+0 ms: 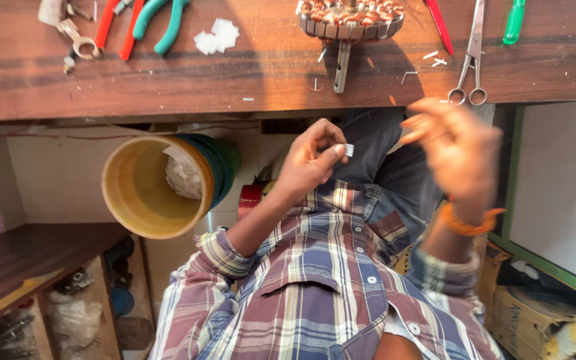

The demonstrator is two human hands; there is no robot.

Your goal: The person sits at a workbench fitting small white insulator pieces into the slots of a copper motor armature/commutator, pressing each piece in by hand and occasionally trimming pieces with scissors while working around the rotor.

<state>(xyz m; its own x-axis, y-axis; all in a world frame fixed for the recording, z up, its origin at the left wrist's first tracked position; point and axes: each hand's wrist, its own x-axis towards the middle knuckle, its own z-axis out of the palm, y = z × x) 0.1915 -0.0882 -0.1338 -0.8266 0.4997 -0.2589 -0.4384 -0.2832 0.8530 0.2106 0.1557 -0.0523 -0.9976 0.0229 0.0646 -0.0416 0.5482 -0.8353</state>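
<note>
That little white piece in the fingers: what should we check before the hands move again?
1. Small white piece pinched in the left hand: ok.
2. Right hand steady: not ok, blurred.
3. Right hand empty: cannot tell.
4. Wound motor part resting on the wooden bench: ok.
5. Scissors lying on the bench, near the right hand: ok.

worn wooden bench (248,73), steel scissors (473,53)

Warm light glares on the wooden bench (268,73); the right hand (458,150) is motion-blurred.
</note>
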